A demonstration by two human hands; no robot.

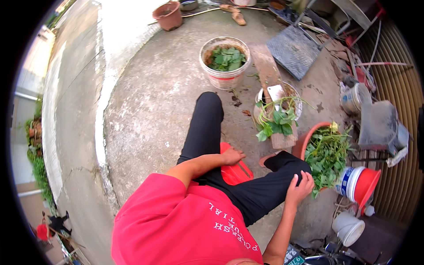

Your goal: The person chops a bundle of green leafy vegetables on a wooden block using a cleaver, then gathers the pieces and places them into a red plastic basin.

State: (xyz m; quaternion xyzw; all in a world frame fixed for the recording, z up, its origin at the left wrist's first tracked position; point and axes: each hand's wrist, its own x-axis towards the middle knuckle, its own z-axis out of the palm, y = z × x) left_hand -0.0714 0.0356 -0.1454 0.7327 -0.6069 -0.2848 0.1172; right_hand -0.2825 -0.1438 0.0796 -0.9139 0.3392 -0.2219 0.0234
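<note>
My left hand (pixel 232 156) hangs between my thighs, over the red plastic stool (pixel 233 176); its fingers are loosely bent and nothing shows in them. My right hand (pixel 300 186) lies on my right knee with the fingers apart, holding nothing. Ahead, a wooden plank (pixel 267 66) runs across a white bucket (pixel 299 115). On the plank are a cleaver with a pale, wide blade (pixel 276 94) and a bunch of leafy green stems (pixel 278 122). To its left stands a white bucket (pixel 224 78) part-filled with cut green leaves (pixel 226 59).
Beside my right knee, an orange tub (pixel 303 142) overflows with leafy vines (pixel 326 154). Further right are a white-and-blue bucket (pixel 346 182) with a red basin (pixel 367 185), and a white bucket (pixel 349 229). A brown pot (pixel 168 17) and slippers (pixel 237 17) lie ahead.
</note>
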